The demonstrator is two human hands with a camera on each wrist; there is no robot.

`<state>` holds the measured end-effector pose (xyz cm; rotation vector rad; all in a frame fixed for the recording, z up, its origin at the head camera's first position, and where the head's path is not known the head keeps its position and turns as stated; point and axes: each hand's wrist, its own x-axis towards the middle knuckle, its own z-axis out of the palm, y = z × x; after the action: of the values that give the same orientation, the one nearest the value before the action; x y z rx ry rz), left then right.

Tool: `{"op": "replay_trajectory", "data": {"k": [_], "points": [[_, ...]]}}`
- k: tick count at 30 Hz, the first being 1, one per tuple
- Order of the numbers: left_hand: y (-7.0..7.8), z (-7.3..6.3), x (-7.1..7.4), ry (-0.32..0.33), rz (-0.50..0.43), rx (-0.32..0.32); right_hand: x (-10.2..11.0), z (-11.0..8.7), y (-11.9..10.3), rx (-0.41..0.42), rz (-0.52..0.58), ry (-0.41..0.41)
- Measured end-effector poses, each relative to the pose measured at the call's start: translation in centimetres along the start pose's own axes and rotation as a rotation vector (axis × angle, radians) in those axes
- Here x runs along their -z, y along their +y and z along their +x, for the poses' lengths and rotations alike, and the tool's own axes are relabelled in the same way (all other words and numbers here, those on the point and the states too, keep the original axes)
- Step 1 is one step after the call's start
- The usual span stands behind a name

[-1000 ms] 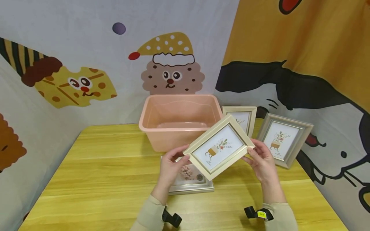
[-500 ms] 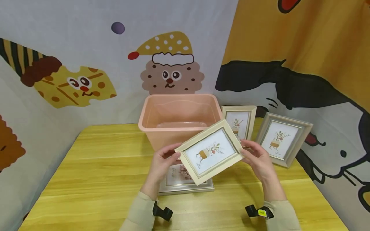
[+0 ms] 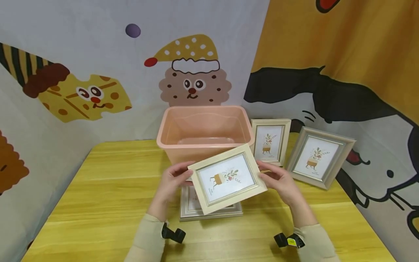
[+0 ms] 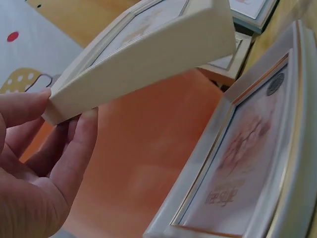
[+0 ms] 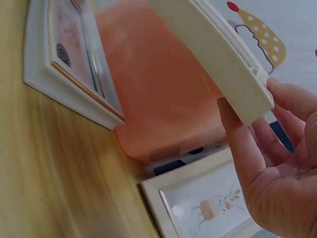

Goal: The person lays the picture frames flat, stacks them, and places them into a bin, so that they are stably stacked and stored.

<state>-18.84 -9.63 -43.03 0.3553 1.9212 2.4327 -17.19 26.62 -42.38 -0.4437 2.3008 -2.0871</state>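
Observation:
A cream picture frame (image 3: 226, 178) with a plant print is held in the air, tilted, by both hands. My left hand (image 3: 170, 183) pinches its left edge between thumb and fingers, as the left wrist view shows at the frame's corner (image 4: 59, 106). At the opposite edge my right hand (image 3: 279, 182) pinches it the same way; its thumb and fingers grip the end in the right wrist view. Below it, a silver picture frame (image 3: 212, 215) with a pink blossom picture lies on the table, partly covered in the head view.
Behind the hands stands a pink plastic bin (image 3: 206, 146). Right of it are an upright cream picture frame (image 3: 271, 140) and a champagne-coloured picture frame (image 3: 320, 156), propped at an angle. All rest on a wooden table (image 3: 108, 203) against a cartoon-print cloth (image 3: 137, 54).
Both hands have carried the cream frame left and down, turning it closer to level. The upright cream frame behind is now more exposed, while more of the silver frame is covered.

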Motion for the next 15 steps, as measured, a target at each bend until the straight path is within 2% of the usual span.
{"op": "replay_trajectory", "data": {"k": [4, 10, 15], "points": [[0.1, 0.2, 0.8, 0.072, -0.009, 0.029, -0.9, -0.1, 0.3, 0.015, 0.018, -0.052], [0.3, -0.1, 1.7, 0.123, 0.014, 0.037, -2.4, -0.7, 0.6, -0.02, -0.012, -0.053], [0.3, -0.2, 2.2, 0.193, 0.04, 0.064, -3.4, -1.0, 1.1, -0.058, 0.024, -0.099]]}}
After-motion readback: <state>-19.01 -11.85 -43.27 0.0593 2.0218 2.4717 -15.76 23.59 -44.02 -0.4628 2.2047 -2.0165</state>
